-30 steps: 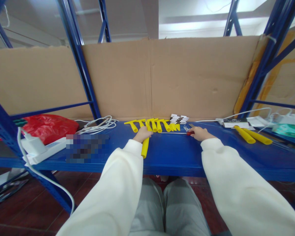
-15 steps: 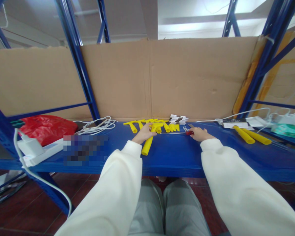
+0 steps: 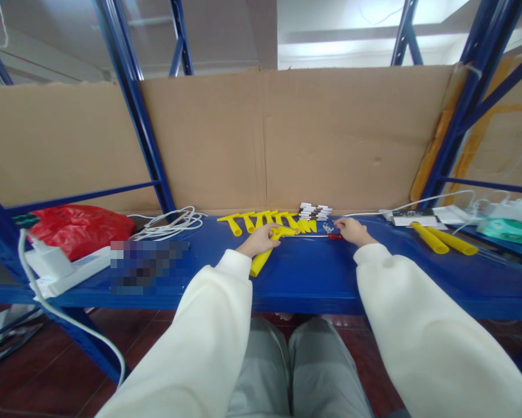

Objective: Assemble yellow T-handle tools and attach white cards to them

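My left hand (image 3: pixel 259 240) is closed around a yellow T-shaped piece (image 3: pixel 261 262), whose tube points toward the table's front edge. My right hand (image 3: pixel 351 230) is at the small metal parts (image 3: pixel 327 227), fingers pinched together; whether something small is between them cannot be made out. Just in front of its fingertips, a screwdriver with a red handle (image 3: pixel 335 236) lies on the blue table (image 3: pixel 313 270), its shaft pointing left. Several yellow T-shaped pieces (image 3: pixel 233 225) lie in a row behind my left hand. Small yellow pieces (image 3: pixel 306 225) lie beside stacked black-and-white pieces (image 3: pixel 315 211).
Two yellow tubes (image 3: pixel 430 238) lie at the right near a small box (image 3: pixel 414 218) and white cables. On the left are a red plastic bag (image 3: pixel 80 230), a white power strip (image 3: pixel 84 267) and a coiled white cable (image 3: pixel 173 223). Cardboard (image 3: pixel 321 139) stands behind.
My right hand has come off the red screwdriver handle and moved slightly back to the small metal parts. The yellow piece in my left hand has turned a little.
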{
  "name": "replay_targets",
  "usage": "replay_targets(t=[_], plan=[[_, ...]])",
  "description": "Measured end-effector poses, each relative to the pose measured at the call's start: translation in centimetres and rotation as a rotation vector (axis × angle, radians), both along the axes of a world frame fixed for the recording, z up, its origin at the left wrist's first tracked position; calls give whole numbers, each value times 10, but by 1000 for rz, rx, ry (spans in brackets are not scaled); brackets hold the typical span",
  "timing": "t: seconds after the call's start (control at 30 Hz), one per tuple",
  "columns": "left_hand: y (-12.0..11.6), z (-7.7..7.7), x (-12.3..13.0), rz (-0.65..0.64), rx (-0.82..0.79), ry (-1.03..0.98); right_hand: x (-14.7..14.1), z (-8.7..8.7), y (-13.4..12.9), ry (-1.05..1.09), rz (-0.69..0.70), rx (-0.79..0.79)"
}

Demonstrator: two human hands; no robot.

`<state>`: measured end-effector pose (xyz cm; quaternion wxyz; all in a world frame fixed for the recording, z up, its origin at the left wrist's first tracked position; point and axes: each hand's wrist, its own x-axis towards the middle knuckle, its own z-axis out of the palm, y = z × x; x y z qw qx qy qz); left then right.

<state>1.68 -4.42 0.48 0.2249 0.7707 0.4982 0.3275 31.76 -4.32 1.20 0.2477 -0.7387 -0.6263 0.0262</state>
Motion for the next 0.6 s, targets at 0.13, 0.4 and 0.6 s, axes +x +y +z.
replay_targets(t=[0.13,0.4,0.6], plan=[[0,0,0,-39,36,19,-1,1,8,103,-42,25],[-2,1,3,-18,43,36,-13,3,28,79,-82,-51],[1,-2,2,-39,60,36,-8,0,33,69,-51,-79]])
